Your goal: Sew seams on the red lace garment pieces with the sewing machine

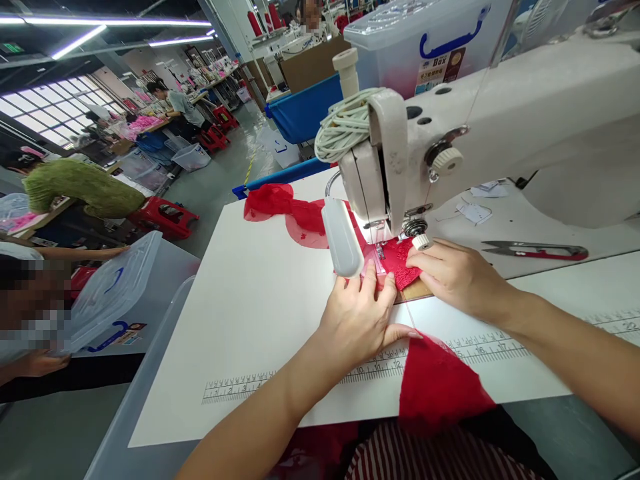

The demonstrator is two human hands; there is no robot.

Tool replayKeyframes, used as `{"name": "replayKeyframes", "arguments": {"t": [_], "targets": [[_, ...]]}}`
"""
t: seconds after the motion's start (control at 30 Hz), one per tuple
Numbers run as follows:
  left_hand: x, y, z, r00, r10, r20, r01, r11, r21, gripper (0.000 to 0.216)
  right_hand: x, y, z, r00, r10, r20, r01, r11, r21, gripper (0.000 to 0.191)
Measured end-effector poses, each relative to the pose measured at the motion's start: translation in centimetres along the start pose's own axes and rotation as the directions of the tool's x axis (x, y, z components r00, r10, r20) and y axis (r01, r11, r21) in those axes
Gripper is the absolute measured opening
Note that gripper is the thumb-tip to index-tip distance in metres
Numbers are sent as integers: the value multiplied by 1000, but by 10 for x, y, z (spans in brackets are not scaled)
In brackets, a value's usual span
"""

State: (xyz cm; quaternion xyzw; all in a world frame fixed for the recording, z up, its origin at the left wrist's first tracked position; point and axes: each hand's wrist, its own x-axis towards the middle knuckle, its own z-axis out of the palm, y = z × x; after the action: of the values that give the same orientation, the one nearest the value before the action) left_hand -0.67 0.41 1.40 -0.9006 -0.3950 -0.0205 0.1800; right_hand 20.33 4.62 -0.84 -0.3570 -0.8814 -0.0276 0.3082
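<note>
The sewing machine [385,153] has its presser foot [381,251] down by a piece of red lace fabric [403,263]. My left hand [357,313] lies over the cloth just left of the foot, fingers spread and resting flat. Its thumb reaches toward a red fabric panel [440,380] that hangs over the table's front edge. On the right side of the needle, my right hand [460,277] pinches the edge of the lace between thumb and fingers. Sheer red fabric [305,213] trails away behind the foot to the left. A pale lamp head [343,237] partly covers it.
Red-handled thread snips [537,251] and paper labels [474,212] lie right of the machine. A printed ruler [240,388] runs along the white table [200,333]. At left, a person holds a clear lidded box [135,293]. Another box [400,47] stands behind the machine.
</note>
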Motion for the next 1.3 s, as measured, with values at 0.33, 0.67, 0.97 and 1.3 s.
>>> {"name": "replayKeyframes", "arguments": {"t": [0.33,0.67,0.97,1.3], "targets": [[0,1,2,996,-78,34,78,997,11,86,3,2,3,1000,1,-21,-1,1000,31,29],[9,-5,6,998,-16,-56,10,994,-105,40,3,4,7,999,30,27,-30,999,12,22],[14,-15,29,958,-149,-243,105,977,-187,28,8,-9,-11,989,51,136,-19,973,-228,19],[16,-15,26,945,-230,-234,83,857,-509,23,19,-24,-8,941,157,299,-107,978,-177,24]]}}
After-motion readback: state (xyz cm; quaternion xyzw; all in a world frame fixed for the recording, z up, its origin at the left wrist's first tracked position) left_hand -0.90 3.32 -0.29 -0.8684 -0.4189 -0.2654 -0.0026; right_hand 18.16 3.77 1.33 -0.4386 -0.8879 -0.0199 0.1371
